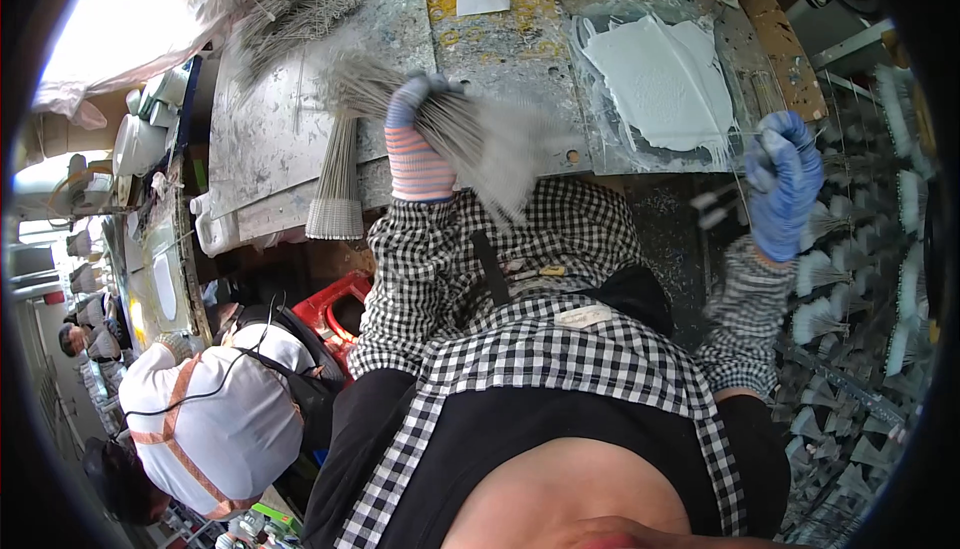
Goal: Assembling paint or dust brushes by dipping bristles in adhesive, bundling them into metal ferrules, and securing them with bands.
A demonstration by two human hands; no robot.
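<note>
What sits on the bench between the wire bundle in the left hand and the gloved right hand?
In the head view, a slab of white paste on a clear sheet lies between the wire bundle in the left hand and the right hand.

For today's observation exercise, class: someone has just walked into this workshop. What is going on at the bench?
A person in checked sleeves works at a paint-spattered bench. The left hand, in a striped glove, grips a bundle of thin wires with white-coated ends. The right hand, in a blue glove, holds a thin wire near a rack of white-tipped bundles. A sheet of white paste lies on the bench between them. Another bundle rests nearby.
</note>
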